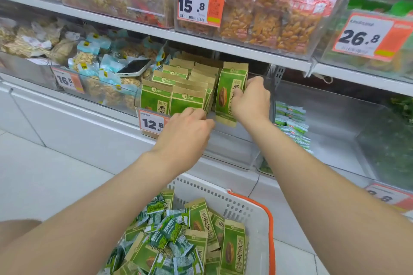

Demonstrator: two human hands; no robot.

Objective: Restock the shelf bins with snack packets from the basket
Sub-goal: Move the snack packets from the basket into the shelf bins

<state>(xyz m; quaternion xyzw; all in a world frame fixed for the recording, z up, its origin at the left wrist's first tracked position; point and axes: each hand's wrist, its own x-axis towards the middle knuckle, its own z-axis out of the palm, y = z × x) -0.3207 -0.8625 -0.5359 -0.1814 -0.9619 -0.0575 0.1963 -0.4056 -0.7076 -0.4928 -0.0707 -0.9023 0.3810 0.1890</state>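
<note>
Shelf above, white basket below w/ more packets left. In the clear bin sunflower seed packets stand upright in rows, prob. so labels face out. Our right hand clamps one packet upright at the bin's right side, filling the gap; left hand curls against the front row, grip unclear. Phone lies in the next bin; price tag partly hidden.
</note>
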